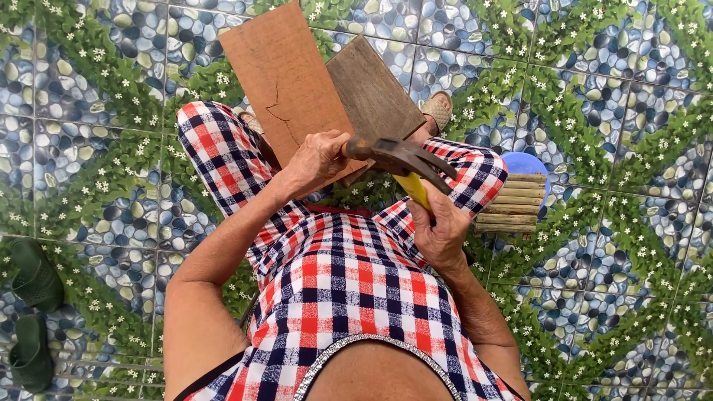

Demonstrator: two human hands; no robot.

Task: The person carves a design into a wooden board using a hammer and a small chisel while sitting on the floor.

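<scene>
My left hand (318, 157) grips the near edge of two wooden boards propped between my knees: a reddish cracked board (278, 78) on the left and a grey weathered board (373, 93) on the right. My right hand (441, 229) holds the yellow handle of a claw hammer (401, 158). Its dark metal head lies against the boards' lower edge, right beside my left hand's fingers. I sit in a red, white and blue checked garment, which fills the lower middle of the view.
The floor is tiled with a pebble and leaf pattern. A small slatted wooden stool (512, 202) and a blue round thing (526, 163) stand by my right knee. A pair of dark green sandals (31, 312) lies at the left edge.
</scene>
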